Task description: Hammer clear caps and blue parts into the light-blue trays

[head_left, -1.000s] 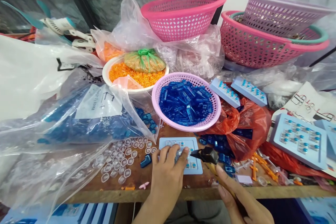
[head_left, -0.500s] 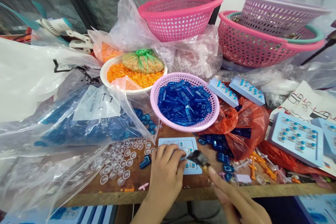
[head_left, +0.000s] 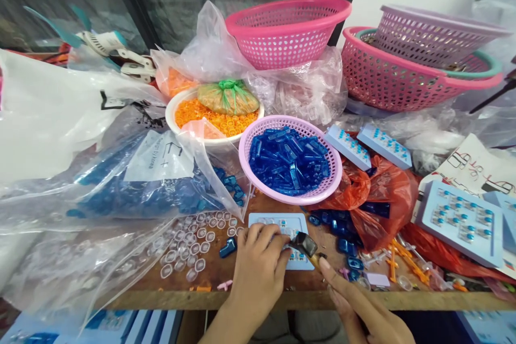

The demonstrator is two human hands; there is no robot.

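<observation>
Clasping a hammer (head_left: 305, 244) over the light-blue tray (head_left: 297, 217) on the table (head_left: 298, 280), the right hand (head_left: 358, 301) is likely needing careful aim beside the half-curled left hand (head_left: 260, 266), whose hold is hidden.

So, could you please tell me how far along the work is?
The right-hand light-blue tray looks done, carrying rows of blue-topped pieces. In hand, the left hand rests on the nearer tray while the right hand holds a black-headed tool there. Clear rings lie loose, apparently unused; I cannot tell how many remain needed.
</observation>
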